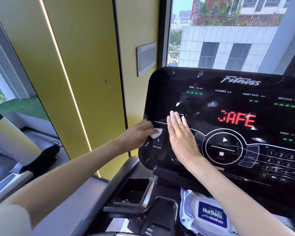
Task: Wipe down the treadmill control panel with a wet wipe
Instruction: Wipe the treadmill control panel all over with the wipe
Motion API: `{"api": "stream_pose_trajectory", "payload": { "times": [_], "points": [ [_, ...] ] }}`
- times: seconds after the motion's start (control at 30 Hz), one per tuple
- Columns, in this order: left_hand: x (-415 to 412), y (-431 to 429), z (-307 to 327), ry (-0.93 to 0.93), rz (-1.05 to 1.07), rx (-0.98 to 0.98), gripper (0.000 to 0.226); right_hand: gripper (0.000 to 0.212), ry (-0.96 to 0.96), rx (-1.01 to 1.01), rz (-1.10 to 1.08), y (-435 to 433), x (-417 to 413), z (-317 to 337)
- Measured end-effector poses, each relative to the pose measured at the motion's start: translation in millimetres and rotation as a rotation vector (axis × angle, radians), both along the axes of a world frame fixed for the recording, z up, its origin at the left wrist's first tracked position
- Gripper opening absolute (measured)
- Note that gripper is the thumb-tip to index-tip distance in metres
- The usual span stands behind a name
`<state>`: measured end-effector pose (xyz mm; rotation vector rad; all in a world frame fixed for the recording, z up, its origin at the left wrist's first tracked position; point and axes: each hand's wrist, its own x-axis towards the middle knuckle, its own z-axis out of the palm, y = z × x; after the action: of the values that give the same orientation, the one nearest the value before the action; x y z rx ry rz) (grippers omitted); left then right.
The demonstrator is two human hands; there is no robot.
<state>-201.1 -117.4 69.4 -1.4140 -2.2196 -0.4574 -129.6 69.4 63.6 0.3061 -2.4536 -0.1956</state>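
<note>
The black glossy treadmill control panel fills the right half of the view, with red letters lit in its middle. My left hand grips a small folded white wet wipe and holds it against the panel's left edge, just above the incline down-arrow button. My right hand lies flat on the panel beside it, fingers straight and pointing up, between the incline buttons and the round start/stop dial.
A pack of wet wipes lies in the console tray below the panel. A dark cup holder sits left of it. A yellow wall stands behind, a window to the right, another treadmill at far left.
</note>
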Motion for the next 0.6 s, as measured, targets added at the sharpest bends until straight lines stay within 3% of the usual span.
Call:
{"api": "stream_pose_trajectory", "payload": {
  "times": [0.07, 0.13, 0.17, 0.3, 0.43, 0.57, 0.6],
  "points": [
    [-7, -5, 6, -0.018, 0.035, -0.003, 0.034, 0.057, 0.001, 0.006, 0.012, 2, 0, -1],
    [-16, -6, 13, -0.102, 0.185, 0.237, 0.032, 0.055, 0.017, -0.005, 0.013, 3, -2, -2],
    [-15, -5, 13, -0.108, 0.201, 0.266, 0.031, 0.054, 0.023, -0.011, 0.011, 2, -2, -2],
    [2, -6, 0, -0.03, -0.012, -0.079, 0.03, 0.059, 0.019, -0.002, 0.017, 2, -1, -1],
    [-13, -7, 11, -0.161, 0.203, 0.234, 0.032, 0.055, 0.043, -0.03, 0.006, 1, -3, -3],
    [11, -8, -4, -0.08, -0.033, -0.099, 0.028, 0.058, 0.025, -0.028, 0.025, 2, -1, -3],
    [7, -9, -3, -0.119, 0.003, -0.069, 0.029, 0.057, 0.021, -0.026, 0.026, 3, -1, -3]
  ]
}}
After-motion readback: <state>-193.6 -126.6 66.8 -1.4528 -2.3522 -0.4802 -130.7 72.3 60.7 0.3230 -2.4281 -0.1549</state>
